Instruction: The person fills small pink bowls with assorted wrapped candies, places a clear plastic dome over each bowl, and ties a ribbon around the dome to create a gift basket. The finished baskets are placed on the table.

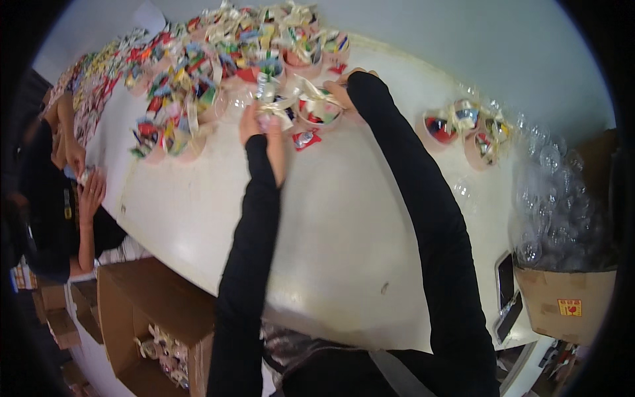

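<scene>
Two hands in black sleeves reach to the far middle of the white table. My left hand [268, 132] is closed around a small bundle with a cream ribbon [279, 109]; blur hides exactly what the fingers hold. Just right of it stands a pink cup [321, 122] filled with colourful wrapped pieces and a cream ribbon. My right hand [342, 94] grips this cup at its right rim, some fingers hidden behind the wrist. A red wrapped piece [306, 139] lies on the table in front of the cup.
Many filled cups [178, 142] crowd the far left, beside a heap of wrapped pieces [99, 79]. More cups [440, 132] stand right. Clear plastic domes [552, 192] fill a cardboard box [569, 298]; two phones [508, 311] lie nearby. A co-worker's hands [89, 188] work at left, above an open carton [152, 291].
</scene>
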Available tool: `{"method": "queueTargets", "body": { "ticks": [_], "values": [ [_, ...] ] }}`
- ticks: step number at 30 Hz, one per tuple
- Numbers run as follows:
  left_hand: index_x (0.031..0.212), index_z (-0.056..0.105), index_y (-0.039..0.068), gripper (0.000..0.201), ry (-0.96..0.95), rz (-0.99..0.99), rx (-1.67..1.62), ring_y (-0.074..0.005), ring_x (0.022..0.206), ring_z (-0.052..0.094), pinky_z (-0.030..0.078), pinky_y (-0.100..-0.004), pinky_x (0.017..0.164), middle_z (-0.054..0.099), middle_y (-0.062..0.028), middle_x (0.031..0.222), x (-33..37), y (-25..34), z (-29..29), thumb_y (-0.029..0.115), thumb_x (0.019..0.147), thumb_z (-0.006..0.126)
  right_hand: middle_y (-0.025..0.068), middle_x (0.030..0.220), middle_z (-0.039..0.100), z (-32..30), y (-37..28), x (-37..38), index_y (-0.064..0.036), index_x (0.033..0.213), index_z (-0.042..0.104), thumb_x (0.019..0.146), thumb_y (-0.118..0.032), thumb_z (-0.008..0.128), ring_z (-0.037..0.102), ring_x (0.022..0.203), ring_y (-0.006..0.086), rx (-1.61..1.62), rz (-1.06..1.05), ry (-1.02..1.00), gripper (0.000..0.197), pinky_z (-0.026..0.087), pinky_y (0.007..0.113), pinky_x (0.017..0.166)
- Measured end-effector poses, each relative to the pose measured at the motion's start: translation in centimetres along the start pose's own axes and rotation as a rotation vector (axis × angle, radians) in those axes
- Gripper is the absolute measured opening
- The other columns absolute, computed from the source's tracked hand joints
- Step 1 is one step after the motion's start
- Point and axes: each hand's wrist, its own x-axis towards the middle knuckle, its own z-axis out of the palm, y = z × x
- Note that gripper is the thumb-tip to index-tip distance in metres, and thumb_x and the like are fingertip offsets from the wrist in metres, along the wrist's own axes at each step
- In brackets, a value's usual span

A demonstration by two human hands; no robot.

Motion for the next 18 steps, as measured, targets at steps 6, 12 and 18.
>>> {"method": "queueTargets", "body": {
  "ticks": [6, 12, 18],
  "values": [
    [0.138, 0.025, 0.001, 0.055, 0.085, -0.244, -0.163, -0.0269, 0.122, 0.036, 0.032, -0.0369, 0.098, 0.032, -0.0164, 0.137, -5.7, 3.7, -10.0, 0.028, 0.094, 0.044, 0.0180, 0.075, 0.062, -5.7, -10.4, -11.8, -0.0003, 0.076, 0.062, 0.089, -0.059, 0.031, 0.061, 0.077, 0.0291, 0.196, 0.102, -0.407, 0.067, 0.044, 0.035, 0.076],
    [0.118, 0.052, 0.005, 0.045, -0.280, 0.151, 0.418, -0.0361, 0.104, 0.049, 0.038, -0.0395, 0.093, 0.056, -0.0170, 0.113, -13.4, 8.5, -13.1, 0.011, 0.075, 0.064, 0.0171, 0.129, 0.045, -3.2, -8.5, -21.1, -0.0064, 0.118, 0.055, 0.082, -0.049, 0.054, 0.038, 0.120, 0.0344, -0.172, -0.194, 0.124, 0.056, 0.027, 0.052, 0.098],
    [0.097, 0.064, 0.006, 0.026, -0.232, 0.354, 0.595, -0.0252, 0.088, 0.057, 0.045, -0.0373, 0.075, 0.062, -0.0082, 0.094, -14.1, 7.5, -14.3, 0.019, 0.075, 0.068, 0.0104, 0.129, 0.045, -5.0, -15.5, -24.6, -0.0104, 0.115, 0.057, 0.073, -0.026, 0.067, 0.039, 0.120, 0.0330, -0.123, -0.589, 0.288, 0.046, 0.030, 0.048, 0.096]
  ]
}}
